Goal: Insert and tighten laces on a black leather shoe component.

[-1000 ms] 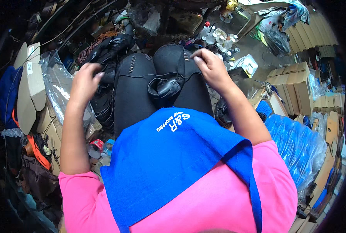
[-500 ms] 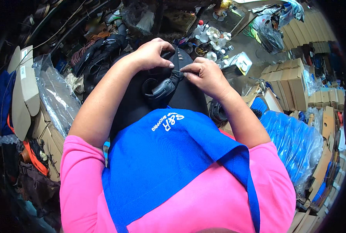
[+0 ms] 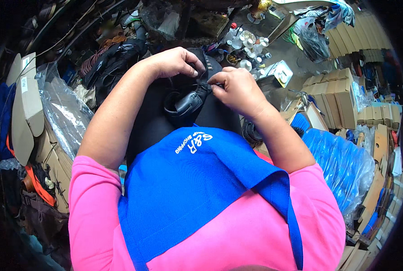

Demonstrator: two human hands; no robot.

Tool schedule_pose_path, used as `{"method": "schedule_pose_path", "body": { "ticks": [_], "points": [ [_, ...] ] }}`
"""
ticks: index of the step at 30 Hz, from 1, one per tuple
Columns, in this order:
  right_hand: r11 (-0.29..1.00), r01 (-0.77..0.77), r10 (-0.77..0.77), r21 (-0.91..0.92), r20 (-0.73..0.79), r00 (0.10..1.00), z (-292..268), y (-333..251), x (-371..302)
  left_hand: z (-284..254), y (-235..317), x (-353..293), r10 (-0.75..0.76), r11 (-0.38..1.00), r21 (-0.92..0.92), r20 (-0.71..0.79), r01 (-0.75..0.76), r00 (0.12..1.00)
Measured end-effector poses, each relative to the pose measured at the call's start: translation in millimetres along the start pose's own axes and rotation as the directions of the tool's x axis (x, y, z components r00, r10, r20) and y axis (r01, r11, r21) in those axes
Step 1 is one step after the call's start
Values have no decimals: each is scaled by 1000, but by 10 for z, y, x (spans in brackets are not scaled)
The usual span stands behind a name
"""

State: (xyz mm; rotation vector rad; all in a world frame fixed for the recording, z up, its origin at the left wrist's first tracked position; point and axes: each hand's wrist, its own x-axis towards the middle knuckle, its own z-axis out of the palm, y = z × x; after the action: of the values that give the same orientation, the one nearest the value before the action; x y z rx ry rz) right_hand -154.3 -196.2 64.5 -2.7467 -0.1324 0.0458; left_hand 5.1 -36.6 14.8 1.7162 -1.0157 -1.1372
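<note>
A black leather shoe (image 3: 188,103), with a rounded padded opening towards me, rests on my dark-clothed lap. Short pale stitches or pins show along its far strip. My left hand (image 3: 181,62) curls over the far left side of the shoe, thumb and fingers closed around its dark edge; the exact grip is partly lost against the black. At the right edge of the shoe my right hand (image 3: 237,88) is closed in a pinch, fingertips touching the leather. Between those fingertips a thin needle-like tool is now almost hidden.
White bottles (image 3: 249,40) cluster on the floor ahead to the right, near a white box (image 3: 280,73). Cardboard boxes (image 3: 330,95) and a plastic-wrapped blue bundle (image 3: 337,160) stand at right. Clear plastic sheeting (image 3: 63,110) and cardboard pieces (image 3: 27,110) lie at left.
My right hand has moved slightly left, up to the shoe, and the thin tool that showed before its fingertips is mostly out of sight. My left hand has shifted very little.
</note>
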Motion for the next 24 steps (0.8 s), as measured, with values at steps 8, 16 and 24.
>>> {"method": "schedule_pose_path", "body": {
  "ticks": [8,16,24],
  "points": [
    [987,161,-158,7,-155,975,202,173,-118,-1,107,-30,-155,987,-30,35,156,987],
    [982,180,-177,62,-63,982,170,210,38,25,212,11,-105,988,111,-13,106,994],
    [910,-49,-34,413,191,981,101,438,67,-38,-56,96,52,995,82,92,-59,994]
  ]
}}
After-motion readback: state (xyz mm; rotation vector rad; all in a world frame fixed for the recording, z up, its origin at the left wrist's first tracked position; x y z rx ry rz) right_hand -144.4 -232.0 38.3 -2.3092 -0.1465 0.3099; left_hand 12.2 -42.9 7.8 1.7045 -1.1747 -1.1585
